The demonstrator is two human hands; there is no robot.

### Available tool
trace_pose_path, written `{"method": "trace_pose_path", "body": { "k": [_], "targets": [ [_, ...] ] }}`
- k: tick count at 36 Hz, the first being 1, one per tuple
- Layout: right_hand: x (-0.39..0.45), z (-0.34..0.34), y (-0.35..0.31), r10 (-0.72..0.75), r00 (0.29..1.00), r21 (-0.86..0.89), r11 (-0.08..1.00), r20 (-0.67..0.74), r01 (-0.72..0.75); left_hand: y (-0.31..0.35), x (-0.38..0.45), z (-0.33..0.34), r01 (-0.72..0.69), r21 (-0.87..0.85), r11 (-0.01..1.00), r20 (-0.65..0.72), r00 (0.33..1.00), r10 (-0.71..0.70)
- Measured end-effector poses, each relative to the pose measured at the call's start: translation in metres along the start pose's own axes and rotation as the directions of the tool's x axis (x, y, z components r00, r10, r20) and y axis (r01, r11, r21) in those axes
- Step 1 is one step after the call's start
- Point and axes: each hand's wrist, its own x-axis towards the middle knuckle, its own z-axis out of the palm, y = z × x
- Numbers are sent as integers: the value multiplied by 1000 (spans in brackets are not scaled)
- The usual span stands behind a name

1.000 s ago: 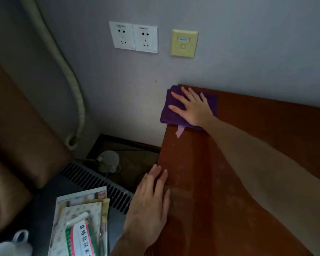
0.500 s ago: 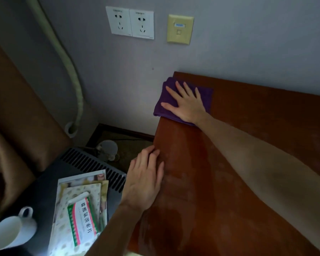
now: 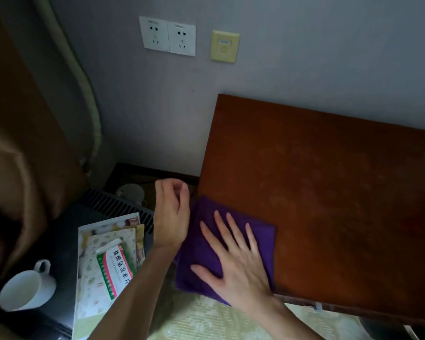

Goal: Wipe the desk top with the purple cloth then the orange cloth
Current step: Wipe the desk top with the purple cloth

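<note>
The purple cloth point(image 3: 204, 244) lies folded on the near left corner of the reddish-brown desk top point(image 3: 329, 192), hanging slightly over the edge. My right hand point(image 3: 236, 263) presses flat on the cloth with fingers spread. My left hand point(image 3: 171, 214) hovers just off the desk's left edge beside the cloth, fingers curled loosely with nothing in them. No orange cloth is in view.
A dark low unit with a vent grille point(image 3: 118, 204) stands left of the desk, carrying booklets and a medicine box point(image 3: 114, 271) and a white cup point(image 3: 25, 288). Wall sockets point(image 3: 167, 35) sit above. A brown curtain point(image 3: 15, 143) hangs at far left.
My right hand has dragged the purple cloth from the far left corner down the left edge to the near corner. My left hand lifted off the desk and curled its fingers.
</note>
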Motion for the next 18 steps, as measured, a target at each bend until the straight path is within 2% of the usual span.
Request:
{"method": "trace_pose_path", "body": {
  "k": [6, 14, 18],
  "targets": [
    [55, -13, 56, -41, 997, 16, 999, 65, 40, -2, 4, 11, -182, 188, 965, 128, 979, 159],
    [191, -30, 158, 183, 983, 40, 982, -17, -183, -3, -25, 66, -388, 415, 823, 366, 899, 240],
    [249, -36, 192, 253, 967, 47, 967, -20, -252, 1, -27, 80, -452, 483, 750, 455, 861, 226]
  ]
}}
